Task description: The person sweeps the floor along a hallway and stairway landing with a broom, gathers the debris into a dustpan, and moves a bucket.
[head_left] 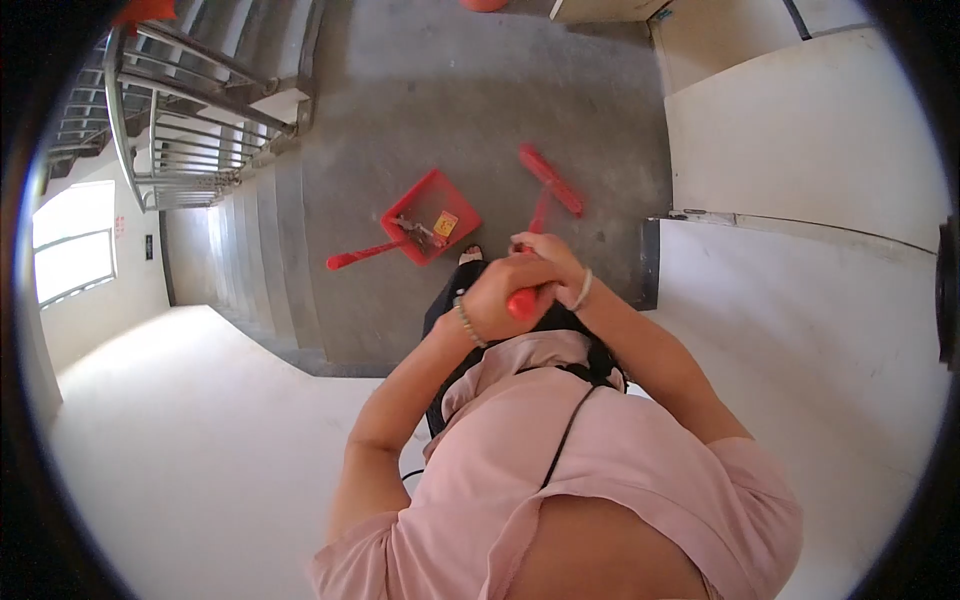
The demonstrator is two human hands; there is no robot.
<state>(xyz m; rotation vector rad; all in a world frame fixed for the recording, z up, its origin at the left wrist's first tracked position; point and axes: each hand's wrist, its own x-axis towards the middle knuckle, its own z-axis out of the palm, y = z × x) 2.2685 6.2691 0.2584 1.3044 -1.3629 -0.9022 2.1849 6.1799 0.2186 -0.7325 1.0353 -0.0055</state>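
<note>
My left hand [503, 293] wraps around the red handle of a broom [554, 182] near its rounded top end. Just ahead, my right hand [556, 262] grips the same handle, its fingers closed. The broom's red head is on or just above the floor ahead of me, slightly blurred. To its left a red dustpan [432, 188] lies on the floor, its handle pointing left. Inside it are a yellow packet [446, 223] and some crumpled grey litter [412, 229].
Grey concrete floor [400, 115] spreads ahead. Stairs [262, 250] and a metal railing [205, 145] are on the left, with a window [75, 255] beyond. White panels [780, 135] stand at right. A red object [484, 4] is cut off at the top. My foot [470, 255] is near the dustpan.
</note>
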